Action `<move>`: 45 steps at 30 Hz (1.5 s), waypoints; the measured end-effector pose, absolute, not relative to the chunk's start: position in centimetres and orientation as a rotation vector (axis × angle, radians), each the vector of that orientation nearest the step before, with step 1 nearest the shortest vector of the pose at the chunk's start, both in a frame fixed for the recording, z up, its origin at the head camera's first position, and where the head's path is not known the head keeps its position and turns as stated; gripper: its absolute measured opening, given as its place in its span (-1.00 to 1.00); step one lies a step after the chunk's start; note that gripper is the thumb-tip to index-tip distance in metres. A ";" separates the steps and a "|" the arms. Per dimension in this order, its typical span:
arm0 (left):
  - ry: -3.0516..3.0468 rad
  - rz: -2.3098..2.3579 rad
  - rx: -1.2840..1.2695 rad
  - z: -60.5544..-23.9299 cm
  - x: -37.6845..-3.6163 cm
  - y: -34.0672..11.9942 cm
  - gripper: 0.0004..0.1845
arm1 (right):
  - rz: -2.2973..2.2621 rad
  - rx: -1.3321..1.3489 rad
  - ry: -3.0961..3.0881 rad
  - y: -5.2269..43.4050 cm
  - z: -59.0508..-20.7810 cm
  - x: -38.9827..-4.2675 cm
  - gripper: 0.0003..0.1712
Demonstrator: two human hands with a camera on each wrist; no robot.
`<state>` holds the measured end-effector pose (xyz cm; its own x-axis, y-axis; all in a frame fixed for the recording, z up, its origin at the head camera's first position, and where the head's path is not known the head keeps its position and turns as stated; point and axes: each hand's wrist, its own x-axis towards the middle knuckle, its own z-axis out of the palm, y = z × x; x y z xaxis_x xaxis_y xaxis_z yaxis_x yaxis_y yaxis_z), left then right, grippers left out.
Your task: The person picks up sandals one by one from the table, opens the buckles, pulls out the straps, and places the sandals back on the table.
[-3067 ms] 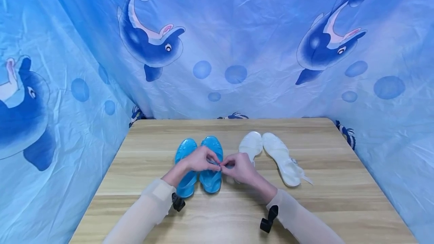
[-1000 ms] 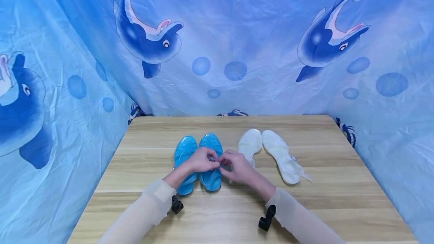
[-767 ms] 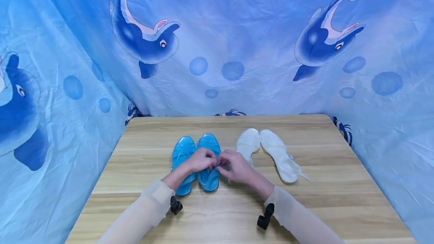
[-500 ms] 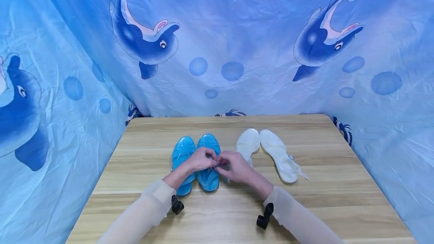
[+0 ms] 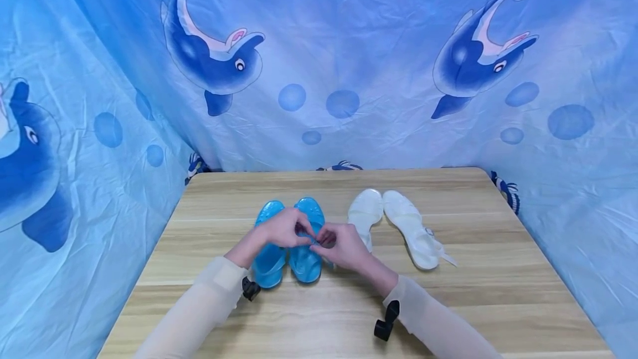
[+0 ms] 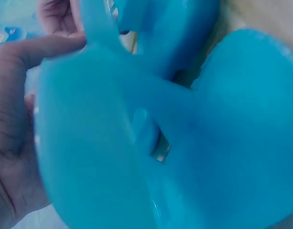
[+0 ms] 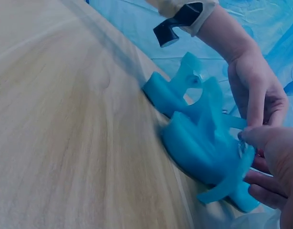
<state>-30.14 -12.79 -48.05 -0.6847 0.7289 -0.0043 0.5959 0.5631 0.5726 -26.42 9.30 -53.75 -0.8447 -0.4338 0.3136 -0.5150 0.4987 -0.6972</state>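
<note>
Near the middle of the head view, on a pale wooden table (image 5: 448,303) with fine lengthwise grain, lay a pair of glossy blue jelly sandals (image 5: 271,262), side by side and touching, toes toward the top of the frame, heels toward the bottom. Over the right-hand one of the pair met the left hand (image 5: 284,229) and the right hand (image 5: 341,247), close together, fingertips nearly touching, both curled and pinching a thin blue strap (image 7: 227,183) of that sandal. In the right wrist view showed the strap as a soft, translucent band bending downward from the pinch, with the thick rounded heels of both sandals resting on the wood at centre frame and the left hand (image 7: 258,90) reaching in from the upper right. In the left wrist view filled almost everything a blurred mass of smooth blue plastic (image 6: 184,143), with the left hand's fingers (image 6: 22,52) at the left edge pressed against it and a small buckle-like part near the centre, too blurred to tell further. Just right of the hands in the head view lay a pair of milky white flat sandals (image 5: 408,226), toes together, heels splayed apart, a loose strap trailing toward the right. Behind the table and along both sides hung a crinkled blue curtain (image 5: 349,43) printed with dolphins and bubbles, close against the far and side edges. Bare wood stretched along the bottom of the frame and to the far left and right of the shoes.
</note>
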 end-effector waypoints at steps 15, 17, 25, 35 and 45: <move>2.430 0.849 1.079 -48.2 -31.4 -14.3 -0.83 | 1.354 0.692 -2.749 9.0 -52.9 -26.6 -0.87; 2.434 0.854 1.081 -48.3 -31.5 -14.5 -0.83 | 1.363 0.702 -2.751 9.0 -52.9 -26.7 -0.87; 2.458 0.932 1.045 -48.6 -31.1 -14.1 -0.81 | 1.371 0.717 -2.735 9.1 -52.9 -26.7 -0.89; 2.422 1.038 1.018 -49.1 -31.6 -14.6 -0.86 | 1.372 0.713 -2.735 9.6 -53.2 -26.6 -0.87; 2.499 1.019 1.099 -48.9 -31.1 -13.9 -0.82 | 1.397 0.746 -2.693 9.4 -53.1 -26.5 -0.88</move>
<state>-31.08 -13.91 -48.87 -0.6933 0.7175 0.0673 0.5600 0.4777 0.6769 -26.48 9.38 -53.11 -0.8858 -0.4037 0.2288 -0.4196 0.4863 -0.7665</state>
